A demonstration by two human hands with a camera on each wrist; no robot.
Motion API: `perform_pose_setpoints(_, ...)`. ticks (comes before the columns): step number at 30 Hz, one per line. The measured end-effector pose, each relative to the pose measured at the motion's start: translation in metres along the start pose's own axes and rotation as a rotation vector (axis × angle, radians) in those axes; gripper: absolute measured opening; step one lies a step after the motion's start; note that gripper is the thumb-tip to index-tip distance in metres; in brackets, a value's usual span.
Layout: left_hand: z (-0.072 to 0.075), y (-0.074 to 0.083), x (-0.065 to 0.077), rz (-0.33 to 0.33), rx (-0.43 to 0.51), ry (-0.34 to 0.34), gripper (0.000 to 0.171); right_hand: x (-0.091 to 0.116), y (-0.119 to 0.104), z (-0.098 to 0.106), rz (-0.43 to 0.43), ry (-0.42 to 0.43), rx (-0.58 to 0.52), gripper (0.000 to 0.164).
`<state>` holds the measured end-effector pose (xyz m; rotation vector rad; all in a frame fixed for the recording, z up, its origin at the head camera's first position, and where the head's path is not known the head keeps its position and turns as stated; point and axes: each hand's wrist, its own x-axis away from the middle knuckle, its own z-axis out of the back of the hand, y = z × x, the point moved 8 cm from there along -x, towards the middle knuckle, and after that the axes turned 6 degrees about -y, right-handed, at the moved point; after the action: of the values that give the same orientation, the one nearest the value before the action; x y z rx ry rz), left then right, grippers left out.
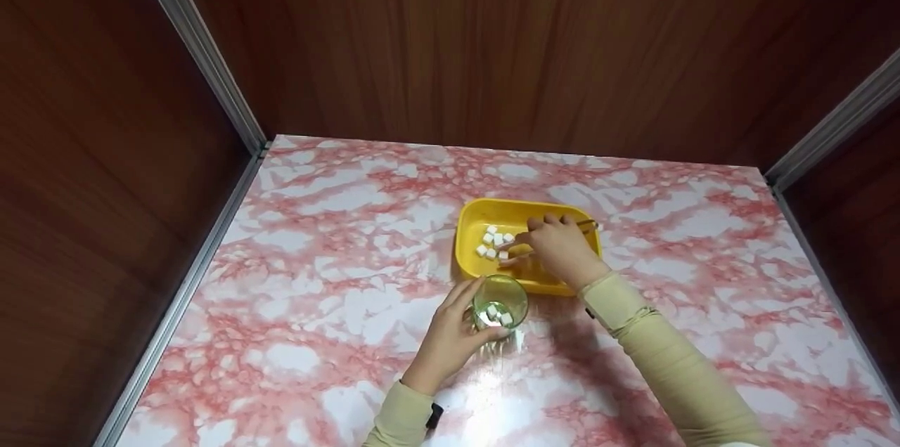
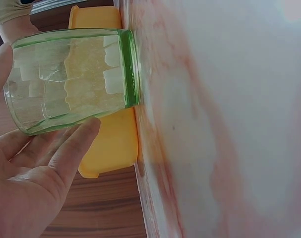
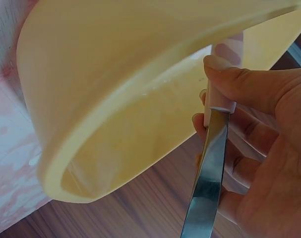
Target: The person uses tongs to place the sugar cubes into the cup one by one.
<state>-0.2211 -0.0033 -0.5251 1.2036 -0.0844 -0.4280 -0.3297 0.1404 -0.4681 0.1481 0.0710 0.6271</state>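
A green-tinted glass [image 1: 521, 290] stands upright on the table with a few white cubes [image 2: 113, 81] at its bottom. My left hand [image 1: 450, 336] holds its side, thumb and fingers spread around it. Just beyond is a yellow tub [image 1: 469, 205], and a loose group of white cubes [image 1: 498, 239] lies on its floor at the left. My right hand [image 1: 559, 248] grips a pair of tongs [image 3: 206, 171] with a shiny metal bend and pale pinkish arms. Over the tub, the two tong tips point left, spread apart right at the cubes.
Red-and-white marbled sheeting covers the table [image 1: 295, 278]. Dark wood-grain panels [image 1: 478, 46] stand at the back and both sides, with metal rails [image 1: 204, 39] along the corners. The near rim of the tub is close behind the glass.
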Motion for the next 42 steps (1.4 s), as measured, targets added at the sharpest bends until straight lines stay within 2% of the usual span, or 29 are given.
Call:
perform_pose_setpoints(9, 0.0003, 0.0007, 0.0005, -0.006, 0.007, 0.000, 0.085, 0.0003, -0.0002, -0.0024, 0.009, 0.014, 0.036, 0.023)
perform_pose_setpoints(19, 0.0008, 0.0009, 0.0005, -0.012, -0.022, 0.014, 0.086, 0.0020, -0.0027, 0.0017, 0.042, 0.081, 0.074, 0.018)
perform_pose_setpoints(28, 0.0012, 0.0011, 0.0005, -0.010, -0.042, 0.016, 0.086, 0.0031, -0.0028, 0.0005, 0.050, 0.052, 0.041, 0.023)
perform_pose_setpoints(33, 0.0003, 0.0004, 0.0012, 0.003, -0.005, 0.003, 0.085, 0.0039, -0.0021, 0.0002, 0.053, 0.040, 0.019, 0.027)
perform_pose_setpoints(42, 0.0007, -0.0001, 0.0001, -0.005, -0.003, 0.006, 0.085, 0.0032, -0.0009, -0.0006, 0.059, 0.060, 0.047, 0.025)
